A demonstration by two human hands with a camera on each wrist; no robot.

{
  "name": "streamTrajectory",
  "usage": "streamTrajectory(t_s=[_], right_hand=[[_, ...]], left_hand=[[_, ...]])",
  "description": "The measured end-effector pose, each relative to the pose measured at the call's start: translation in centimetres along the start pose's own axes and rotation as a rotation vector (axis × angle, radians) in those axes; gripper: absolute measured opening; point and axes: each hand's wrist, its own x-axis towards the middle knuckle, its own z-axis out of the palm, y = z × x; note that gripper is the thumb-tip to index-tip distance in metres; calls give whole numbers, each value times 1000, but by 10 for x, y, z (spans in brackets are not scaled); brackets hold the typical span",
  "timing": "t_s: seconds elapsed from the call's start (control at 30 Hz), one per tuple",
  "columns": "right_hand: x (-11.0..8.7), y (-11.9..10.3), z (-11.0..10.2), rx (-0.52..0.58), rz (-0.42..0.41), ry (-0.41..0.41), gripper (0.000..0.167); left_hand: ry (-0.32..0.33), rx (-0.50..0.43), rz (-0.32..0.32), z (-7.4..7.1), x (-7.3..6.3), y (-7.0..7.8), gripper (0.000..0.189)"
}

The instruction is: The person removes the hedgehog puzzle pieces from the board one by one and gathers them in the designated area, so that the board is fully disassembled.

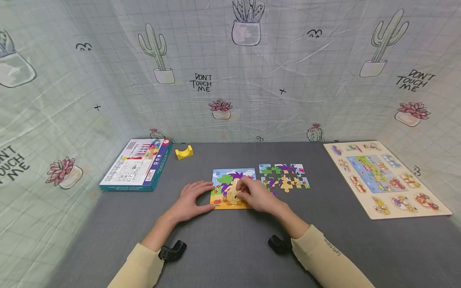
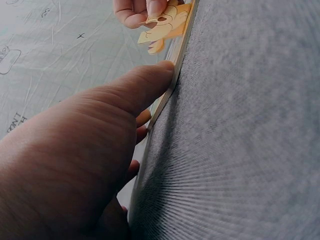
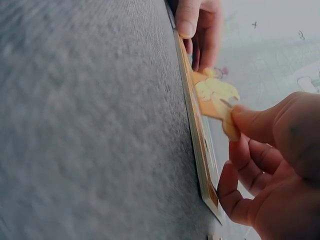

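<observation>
My right hand (image 1: 260,195) pinches a yellow and orange puzzle piece (image 3: 215,97) between thumb and fingers. In the right wrist view this piece is tilted up over the puzzle board (image 3: 199,165). On the board (image 1: 217,175) is a cartoon picture with purple hair, a green leaf shape and an orange lower strip. My left hand (image 1: 191,202) rests at the board's left side, fingers spread, its thumb touching the edge near the lower left corner. To the board's right lie several loose puzzle pieces (image 1: 286,183). The right hand partly hides the picture.
A teal and white box (image 1: 133,168) lies at the left, with a yellow curved block (image 1: 184,152) beside it. At the right is a wooden picture board (image 1: 363,194) with vehicle shapes. Patterned fabric (image 1: 266,108) rises behind the grey table surface (image 1: 230,248).
</observation>
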Motion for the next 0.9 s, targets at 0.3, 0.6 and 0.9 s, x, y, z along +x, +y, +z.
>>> streamTrajectory(t_s=[0.3, 0.6, 0.9], right_hand=[[-2, -1, -8, 75, -1, 3, 8], [-3, 1, -19, 105, 0, -31, 6], [-10, 10, -45, 93, -8, -21, 5]], left_hand=[[10, 8, 13, -1, -1, -1, 59], [1, 15, 8, -2, -1, -1, 59], [-11, 19, 4, -1, 1, 0, 62]])
